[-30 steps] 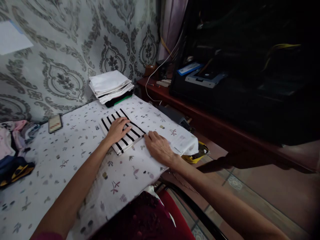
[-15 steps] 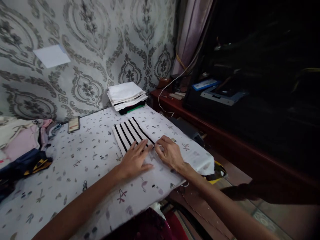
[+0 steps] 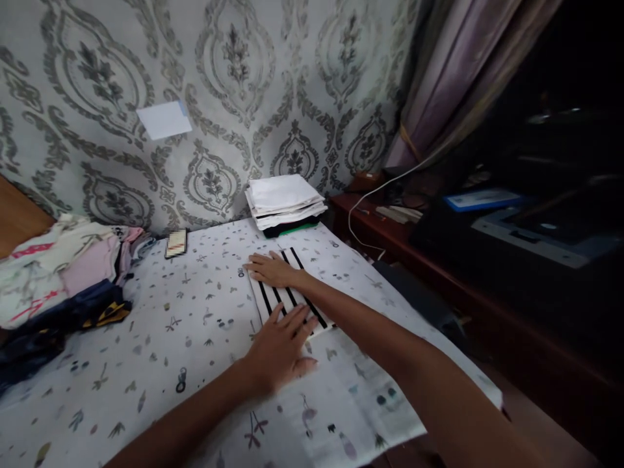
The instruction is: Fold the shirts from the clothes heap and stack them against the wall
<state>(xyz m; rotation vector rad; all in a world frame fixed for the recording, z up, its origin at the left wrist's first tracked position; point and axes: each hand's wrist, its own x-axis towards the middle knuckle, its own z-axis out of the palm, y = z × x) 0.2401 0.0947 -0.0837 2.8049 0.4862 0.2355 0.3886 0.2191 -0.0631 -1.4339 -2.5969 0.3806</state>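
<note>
After leaving the right corner, the right hand (image 3: pixel 270 269) is now lying across the far end of the folded black-striped white cloth (image 3: pixel 286 299) on the white-covered desk (image 3: pixel 205 370), while the left hand (image 3: pixel 277 351) is resting at its near edge, fingers spread, gripping nothing, seemingly smoothing.

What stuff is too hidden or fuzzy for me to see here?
All in the head view:
Striped cloth: its upper left part is covered by the right hand, and some of its near part by the left hand.
Small rectangular item: its face is pixelated, so unreadable.
Clothes heap: cut off by the picture's left edge.
White paper: too faint to tell about writing.
</note>
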